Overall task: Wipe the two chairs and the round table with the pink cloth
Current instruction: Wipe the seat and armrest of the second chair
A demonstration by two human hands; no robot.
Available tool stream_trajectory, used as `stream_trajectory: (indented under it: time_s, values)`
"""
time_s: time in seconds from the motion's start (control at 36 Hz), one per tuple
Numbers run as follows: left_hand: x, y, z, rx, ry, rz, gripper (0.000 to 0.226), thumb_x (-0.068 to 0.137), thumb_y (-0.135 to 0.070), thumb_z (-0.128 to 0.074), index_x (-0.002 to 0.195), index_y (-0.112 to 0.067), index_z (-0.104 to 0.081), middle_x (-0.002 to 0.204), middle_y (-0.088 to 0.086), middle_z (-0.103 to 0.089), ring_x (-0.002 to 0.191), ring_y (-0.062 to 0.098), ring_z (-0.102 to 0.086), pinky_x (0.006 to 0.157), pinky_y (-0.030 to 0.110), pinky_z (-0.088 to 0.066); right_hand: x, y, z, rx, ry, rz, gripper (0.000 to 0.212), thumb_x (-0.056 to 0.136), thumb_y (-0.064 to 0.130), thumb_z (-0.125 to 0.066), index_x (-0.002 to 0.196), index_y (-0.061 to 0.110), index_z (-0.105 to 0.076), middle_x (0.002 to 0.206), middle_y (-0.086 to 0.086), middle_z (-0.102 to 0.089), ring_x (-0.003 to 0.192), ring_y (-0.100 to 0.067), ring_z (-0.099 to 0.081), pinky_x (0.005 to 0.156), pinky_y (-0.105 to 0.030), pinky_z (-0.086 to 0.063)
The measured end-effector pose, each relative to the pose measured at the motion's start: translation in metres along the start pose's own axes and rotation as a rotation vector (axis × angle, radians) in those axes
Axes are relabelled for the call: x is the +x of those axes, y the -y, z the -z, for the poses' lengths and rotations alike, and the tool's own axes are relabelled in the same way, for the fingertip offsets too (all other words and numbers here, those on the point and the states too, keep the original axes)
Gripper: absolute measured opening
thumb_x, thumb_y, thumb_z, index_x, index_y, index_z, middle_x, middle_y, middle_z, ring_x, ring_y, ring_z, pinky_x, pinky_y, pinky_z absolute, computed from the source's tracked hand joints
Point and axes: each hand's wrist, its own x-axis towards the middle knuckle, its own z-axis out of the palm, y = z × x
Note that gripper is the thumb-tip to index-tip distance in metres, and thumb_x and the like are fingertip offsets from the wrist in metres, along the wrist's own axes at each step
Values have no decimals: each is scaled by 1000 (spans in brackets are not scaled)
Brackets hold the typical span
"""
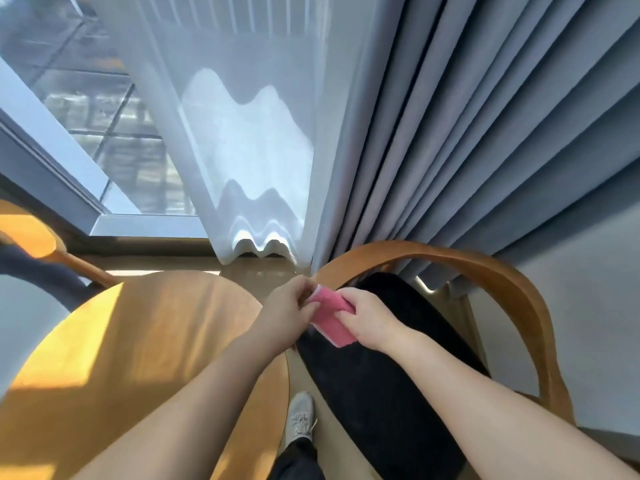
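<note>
Both my hands hold the folded pink cloth (329, 315) in the air, between the round table and the right chair. My left hand (289, 308) pinches its upper left edge. My right hand (367, 318) grips its right side. The round wooden table (145, 341) lies at the lower left, partly sunlit. A chair with a curved wooden back (485, 271) and a black seat cushion (381, 393) stands on the right, under the cloth. Part of a second chair (31, 244) with a dark cushion shows at the far left edge.
A sheer white curtain (242, 133) and grey drapes (485, 116) hang behind the chair. A window with a grey frame (52, 150) is at the upper left. My foot in a grey shoe (300, 419) stands on the floor between table and chair.
</note>
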Motion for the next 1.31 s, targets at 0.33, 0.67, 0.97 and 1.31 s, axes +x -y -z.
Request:
stream_trajectory:
  time_s: [0.33, 0.67, 0.97, 1.31]
  values:
    - [60, 56, 22, -43, -202, 127, 18, 89, -6, -59, 104, -16, -60, 90, -9, -61, 87, 8, -59, 77, 21, -50, 102, -13, -17, 153, 94, -22, 37, 98, 13, -54, 133, 23, -48, 112, 8, -58, 100, -4, -56, 75, -17, -47]
    - [55, 109, 0, -3, -201, 303, 20, 91, -7, -50, 98, -23, -59, 90, -9, -60, 80, 5, -57, 60, 8, -43, 149, -60, -47, -463, 120, 122, 49, 93, 10, -51, 139, 22, -36, 132, -5, -41, 115, -26, -49, 92, -38, -45]
    - [62, 120, -10, 101, -165, 310, 23, 91, -6, -49, 106, -17, -63, 95, -10, -57, 86, 6, -52, 77, 18, -38, 180, -98, -54, -1082, 256, 843, 54, 99, 39, -34, 138, 7, -52, 141, -15, -54, 136, -33, -44, 115, -50, -26]
    - [77, 130, -33, 279, -165, 264, 24, 87, -6, -51, 105, -15, -64, 101, -4, -64, 94, 13, -58, 79, 23, -43, 201, -103, -68, -1027, 136, 902, 55, 100, 40, -20, 114, 5, -60, 99, -11, -61, 86, -32, -53, 92, -46, -41]
